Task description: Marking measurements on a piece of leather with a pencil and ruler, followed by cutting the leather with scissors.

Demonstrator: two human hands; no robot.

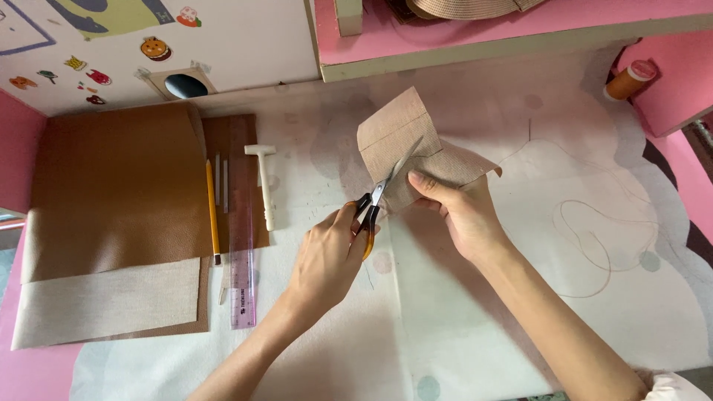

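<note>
A piece of beige woven fabric (pixel 405 145) is held up above a pale table cover (pixel 483 312) by the right hand (pixel 460 215), whose fingers are closed on the cloth's lower edge, thumb on top. A pair of scissors (pixel 379 200) with orange and black handles is gripped in the left hand (pixel 327 260), the fingers curled through the loops; the blades are parted slightly and are laid against the fabric, pointing up and to the right along its middle. A fold line is seen across the upper part of the cloth.

To the left, a sheet of brown leather (pixel 119 186) is spread over a lighter beige sheet (pixel 104 304). Just beside them, a yellow pencil (pixel 212 215) and a clear purple-tinted ruler (pixel 241 238) are laid side by side, with a small white hammer-shaped tool (pixel 264 182) near the ruler's upper end. A loose length of thread (pixel 594 238) is curled on the cover to the right, well apart from the hands. An orange spool (pixel 630 80) is seen at the far right corner, below a pink shelf (pixel 520 30). Stickers (pixel 154 49) are fixed to the white panel at the upper left.
</note>
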